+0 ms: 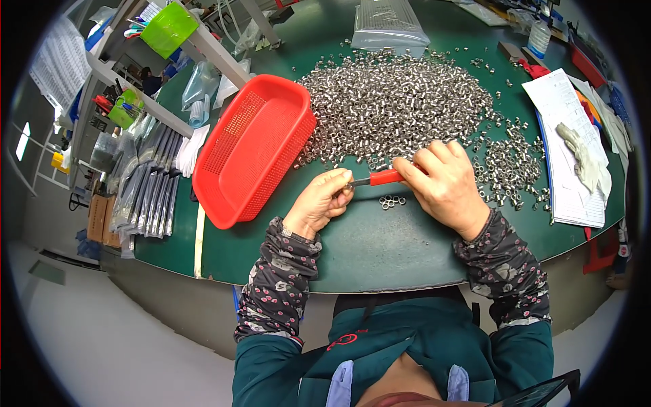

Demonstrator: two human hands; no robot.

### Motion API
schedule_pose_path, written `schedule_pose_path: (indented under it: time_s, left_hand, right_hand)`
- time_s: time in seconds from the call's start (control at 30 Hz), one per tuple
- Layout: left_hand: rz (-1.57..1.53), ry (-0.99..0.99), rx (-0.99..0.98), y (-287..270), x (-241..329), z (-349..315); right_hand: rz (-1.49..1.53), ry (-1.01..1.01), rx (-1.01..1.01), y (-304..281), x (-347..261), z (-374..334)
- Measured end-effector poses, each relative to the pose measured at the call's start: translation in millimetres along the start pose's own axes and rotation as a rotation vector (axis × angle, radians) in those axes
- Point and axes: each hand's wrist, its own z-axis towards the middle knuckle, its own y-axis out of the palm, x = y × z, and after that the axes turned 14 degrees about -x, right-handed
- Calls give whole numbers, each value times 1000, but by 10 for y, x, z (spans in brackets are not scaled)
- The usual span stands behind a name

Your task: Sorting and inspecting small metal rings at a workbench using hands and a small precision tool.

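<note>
My right hand (444,186) is closed round the red handle of a hand tool (385,178) with a dark, narrow blade. The blade points left and meets the fingertips of my left hand (320,202). There, thumb and forefinger pinch a small metal ring (349,184), mostly hidden by the fingers. Just below the tool, a small cluster of metal rings (392,201) lies on the green table. Beyond both hands spreads a large heap of short, shiny metal rings (397,102). A smaller pile of rings (510,166) lies to the right of my right hand.
A red perforated plastic basket (254,146) stands left of the heap. Farther left are bagged dark parts (152,197) and a grey rack (224,57) with a green pen holder (169,30). At right, a white glove (584,161) lies on papers (569,197); a clear bottle (539,39) stands behind.
</note>
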Motion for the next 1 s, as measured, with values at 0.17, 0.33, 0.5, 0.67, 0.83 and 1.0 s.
schedule_pose_path:
  time_s: [0.17, 0.33, 0.5, 0.67, 0.83, 1.0]
  left_hand:
    - [5, -18, 3, -3, 7, 2]
    - [12, -31, -16, 16, 21, 12]
    - [40, -31, -6, 31, 18, 10]
    - [-63, 114, 47, 4, -44, 27]
    - [-94, 294, 69, -30, -71, 22]
    - [-75, 316, 98, -7, -59, 31]
  right_hand:
    - [-41, -24, 49, 7, -11, 0]
    - [-77, -31, 64, -45, -50, -15]
    - [-123, -94, 162, -35, -48, 2]
    - [-44, -63, 146, -39, -28, -3]
    - [124, 91, 80, 19, 4, -13]
    - [201, 183, -18, 50, 0, -42]
